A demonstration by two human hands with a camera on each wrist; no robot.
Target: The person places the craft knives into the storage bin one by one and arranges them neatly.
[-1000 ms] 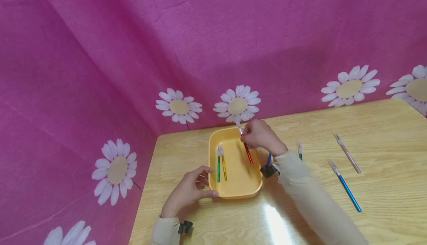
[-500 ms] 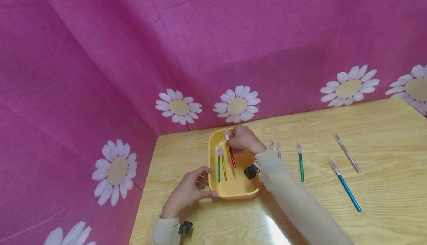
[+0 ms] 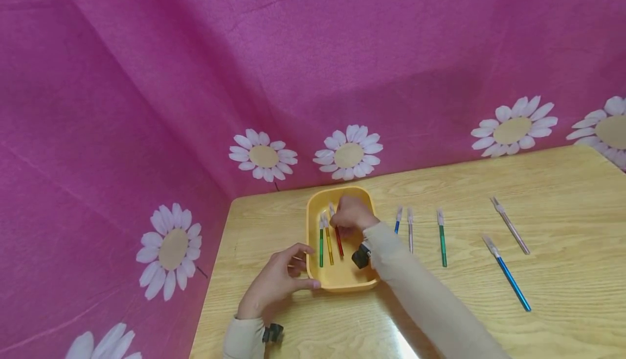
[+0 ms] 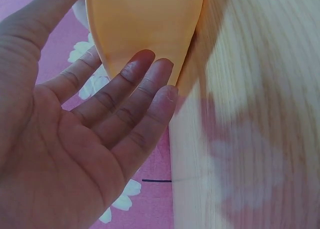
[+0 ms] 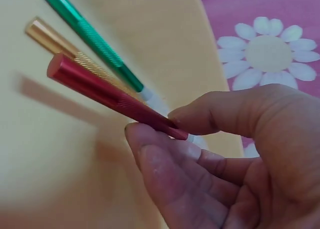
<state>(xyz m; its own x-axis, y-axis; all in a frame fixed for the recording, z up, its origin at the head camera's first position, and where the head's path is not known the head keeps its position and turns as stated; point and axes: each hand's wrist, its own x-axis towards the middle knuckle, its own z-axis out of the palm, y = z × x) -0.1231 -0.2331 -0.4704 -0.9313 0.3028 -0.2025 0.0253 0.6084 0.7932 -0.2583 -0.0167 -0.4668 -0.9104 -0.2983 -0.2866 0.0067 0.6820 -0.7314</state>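
Note:
A yellow tray point(image 3: 349, 278) stands on the table. Inside it, side by side on the left, lie a green craft knife point(image 3: 321, 247) and a gold craft knife point(image 3: 329, 247), both with clear caps. My right hand point(image 3: 353, 213) is low inside the tray and pinches a red craft knife point(image 3: 339, 242) between thumb and fingers near its cap. In the right wrist view the red handle point(image 5: 95, 86) slants beside the gold one. My left hand point(image 3: 276, 275) rests against the tray's left side, fingers relaxed at the outer wall, thumb at the front left corner.
Right of the tray, capped craft knives lie on the wooden table point(image 3: 489, 326): a dark blue one point(image 3: 398, 220), a silver one point(image 3: 411, 231), a green one point(image 3: 442, 245), a light blue one point(image 3: 511, 280) and a pinkish one point(image 3: 512, 227). A pink flowered cloth point(image 3: 415, 76) hangs behind.
My right hand has carried the red craft knife left and down into the tray, beside the gold one. My left hand has stayed at the tray's side.

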